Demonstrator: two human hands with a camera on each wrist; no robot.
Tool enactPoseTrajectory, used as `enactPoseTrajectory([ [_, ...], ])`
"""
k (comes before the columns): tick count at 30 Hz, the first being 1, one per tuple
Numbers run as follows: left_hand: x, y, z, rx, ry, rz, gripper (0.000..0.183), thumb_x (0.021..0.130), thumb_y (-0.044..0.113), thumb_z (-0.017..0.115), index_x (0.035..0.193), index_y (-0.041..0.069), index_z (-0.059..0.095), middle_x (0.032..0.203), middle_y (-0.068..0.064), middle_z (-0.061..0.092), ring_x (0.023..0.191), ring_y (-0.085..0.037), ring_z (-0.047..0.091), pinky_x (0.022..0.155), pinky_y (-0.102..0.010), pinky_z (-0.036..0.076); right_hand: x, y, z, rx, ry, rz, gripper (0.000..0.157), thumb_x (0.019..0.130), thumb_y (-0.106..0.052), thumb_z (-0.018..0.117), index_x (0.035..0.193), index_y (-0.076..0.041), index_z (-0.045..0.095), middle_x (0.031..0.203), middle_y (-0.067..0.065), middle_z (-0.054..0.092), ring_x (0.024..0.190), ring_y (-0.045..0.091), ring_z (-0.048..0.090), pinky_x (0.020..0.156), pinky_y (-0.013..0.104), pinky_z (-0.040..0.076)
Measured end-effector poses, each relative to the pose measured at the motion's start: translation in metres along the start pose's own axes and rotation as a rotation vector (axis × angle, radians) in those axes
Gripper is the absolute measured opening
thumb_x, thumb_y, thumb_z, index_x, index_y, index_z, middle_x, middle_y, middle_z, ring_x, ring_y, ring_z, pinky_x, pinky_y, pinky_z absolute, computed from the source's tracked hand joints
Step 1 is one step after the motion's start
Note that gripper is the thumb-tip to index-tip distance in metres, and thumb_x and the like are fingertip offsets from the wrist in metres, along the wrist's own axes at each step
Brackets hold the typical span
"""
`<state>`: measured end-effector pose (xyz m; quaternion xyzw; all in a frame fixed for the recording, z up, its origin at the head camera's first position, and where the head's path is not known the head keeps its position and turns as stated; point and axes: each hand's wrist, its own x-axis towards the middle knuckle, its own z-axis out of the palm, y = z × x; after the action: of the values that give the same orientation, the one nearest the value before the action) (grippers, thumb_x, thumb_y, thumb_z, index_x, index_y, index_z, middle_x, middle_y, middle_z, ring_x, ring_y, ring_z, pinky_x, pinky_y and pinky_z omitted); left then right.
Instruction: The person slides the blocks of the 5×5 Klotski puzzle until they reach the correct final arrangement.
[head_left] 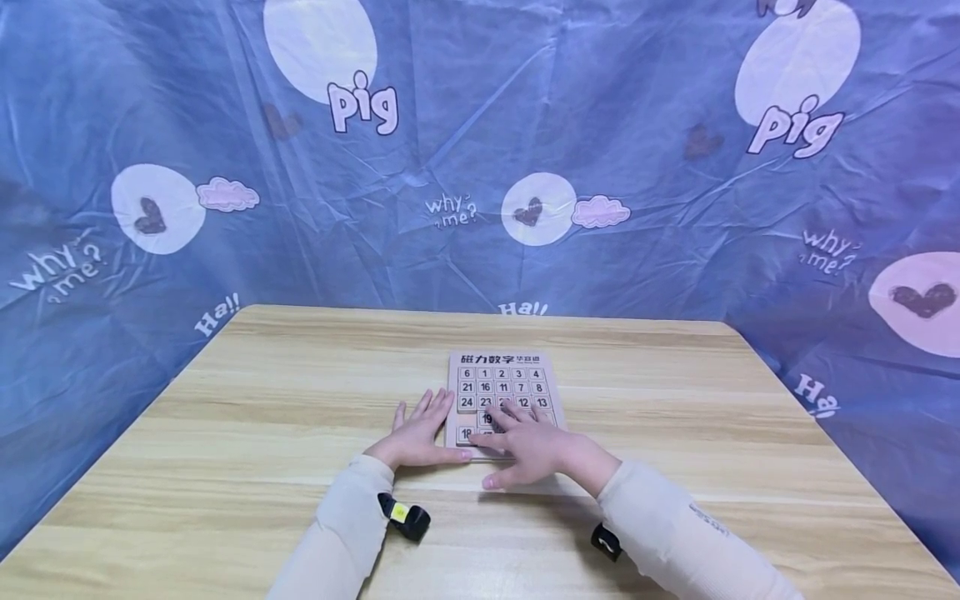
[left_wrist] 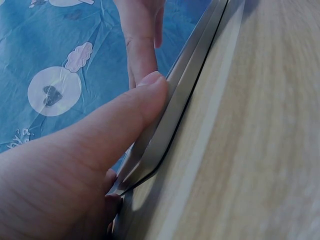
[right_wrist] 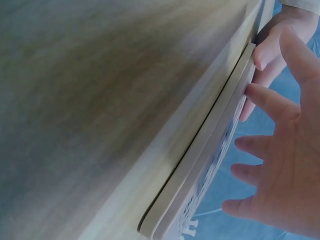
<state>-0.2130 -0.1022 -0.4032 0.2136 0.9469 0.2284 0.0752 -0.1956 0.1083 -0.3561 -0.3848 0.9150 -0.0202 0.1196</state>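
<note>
A pale number slide puzzle [head_left: 498, 359] lies flat on the table, its rows of square number tiles facing up. My left hand [head_left: 416, 437] rests along its left side with straight fingers, the thumb on the near left corner. Over the lower rows my right hand [head_left: 532, 450] is spread, hiding several tiles. Its index fingertip touches the bottom row just right of tile 18 [head_left: 467, 433]. An unfilled slot shows left of tile 19 [head_left: 487, 418]. In the right wrist view, the index fingertip meets the puzzle's top face while the other fingers stay extended.
The wood-grain table [head_left: 247, 417] reaches well beyond the puzzle on every side. A blue printed cloth [head_left: 465, 275] hangs behind and beside it. Black wrist cameras sit on both sleeves, close over the tabletop.
</note>
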Motion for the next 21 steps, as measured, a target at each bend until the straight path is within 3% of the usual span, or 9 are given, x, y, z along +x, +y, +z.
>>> enactPoseTrajectory([
  [21,0.003,-0.003,0.003,0.018,0.001,0.000,0.101,0.067,0.065,0.054,0.138,0.006,0.013,0.142,-0.011,0.009,0.128,-0.028,0.000,0.095,-0.054,-0.009,0.013,0.007,0.002,0.031,0.032,0.059,0.065,0.076,-0.059,0.047,0.132,-0.027,0.037,0.140,0.017,0.015,0.124,0.041,0.007,0.092,0.061,0.004],
])
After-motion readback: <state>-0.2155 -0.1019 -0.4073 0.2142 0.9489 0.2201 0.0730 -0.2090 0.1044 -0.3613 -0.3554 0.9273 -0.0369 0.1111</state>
